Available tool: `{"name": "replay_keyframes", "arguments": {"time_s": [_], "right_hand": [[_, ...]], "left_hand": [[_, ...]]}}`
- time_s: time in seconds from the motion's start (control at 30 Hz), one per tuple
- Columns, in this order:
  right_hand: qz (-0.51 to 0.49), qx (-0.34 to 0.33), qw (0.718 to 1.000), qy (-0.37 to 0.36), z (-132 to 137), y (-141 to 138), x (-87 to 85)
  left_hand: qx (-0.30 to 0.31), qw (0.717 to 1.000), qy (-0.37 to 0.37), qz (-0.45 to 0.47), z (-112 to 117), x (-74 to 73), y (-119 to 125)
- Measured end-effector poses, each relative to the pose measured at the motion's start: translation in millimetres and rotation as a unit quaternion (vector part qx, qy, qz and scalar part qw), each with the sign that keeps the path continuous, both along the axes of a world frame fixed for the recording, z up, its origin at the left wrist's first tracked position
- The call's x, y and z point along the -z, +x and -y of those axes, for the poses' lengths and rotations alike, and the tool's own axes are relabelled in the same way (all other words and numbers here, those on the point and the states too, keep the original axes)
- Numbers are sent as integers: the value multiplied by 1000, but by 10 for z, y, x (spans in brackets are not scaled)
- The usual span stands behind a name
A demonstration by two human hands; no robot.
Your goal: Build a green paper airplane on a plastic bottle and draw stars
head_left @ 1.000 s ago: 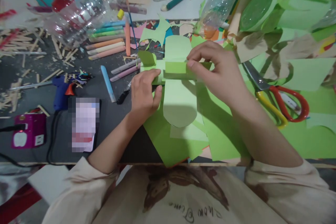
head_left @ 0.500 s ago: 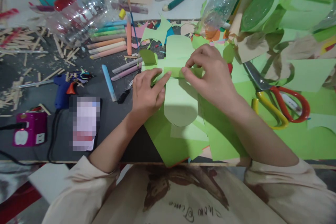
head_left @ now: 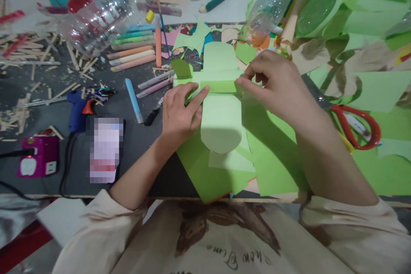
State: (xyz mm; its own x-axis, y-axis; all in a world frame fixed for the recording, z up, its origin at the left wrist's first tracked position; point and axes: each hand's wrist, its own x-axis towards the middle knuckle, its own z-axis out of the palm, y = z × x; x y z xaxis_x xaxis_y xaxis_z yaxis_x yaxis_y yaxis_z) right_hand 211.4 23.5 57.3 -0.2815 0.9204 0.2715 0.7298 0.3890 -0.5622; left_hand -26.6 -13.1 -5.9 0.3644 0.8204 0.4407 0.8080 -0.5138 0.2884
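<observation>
A pale green paper cutout [head_left: 221, 124] with rounded ends lies on darker green sheets [head_left: 272, 154] in the middle of the table. A darker green strip [head_left: 221, 86] runs across its middle. My left hand [head_left: 180, 113] presses the strip's left end down, index finger stretched along it. My right hand [head_left: 278, 87] pinches the strip's right end between thumb and fingers.
Red and yellow scissors [head_left: 356, 122] lie to the right, partly under my arm. Coloured markers [head_left: 131, 53], a blue glue gun [head_left: 77, 109], wooden sticks [head_left: 25, 64], plastic bottles [head_left: 96, 8] and a magenta device [head_left: 35, 160] fill the left. Green paper scraps pile at the right.
My right hand has slid to the right along the strip, uncovering more of it. My left hand's index finger went from curled to laid flat on the strip's left end.
</observation>
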Motion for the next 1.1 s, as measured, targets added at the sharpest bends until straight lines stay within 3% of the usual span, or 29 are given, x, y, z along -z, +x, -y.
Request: {"name": "replay_keyframes", "arguments": {"time_s": [0.23, 0.43, 0.83, 1.1], "right_hand": [[-9, -8, 1000, 18, 17, 39, 33], [-33, -17, 999, 6, 17, 60, 64], [-40, -9, 999, -14, 27, 50, 80], [-9, -8, 1000, 11, 4, 51, 41]], "left_hand": [[10, 999, 29, -9, -10, -20, -6], [-15, 1000, -1, -7, 22, -50, 36], [-8, 1000, 1, -8, 23, -36, 49], [-22, 1000, -17, -9, 39, -29, 80]]}}
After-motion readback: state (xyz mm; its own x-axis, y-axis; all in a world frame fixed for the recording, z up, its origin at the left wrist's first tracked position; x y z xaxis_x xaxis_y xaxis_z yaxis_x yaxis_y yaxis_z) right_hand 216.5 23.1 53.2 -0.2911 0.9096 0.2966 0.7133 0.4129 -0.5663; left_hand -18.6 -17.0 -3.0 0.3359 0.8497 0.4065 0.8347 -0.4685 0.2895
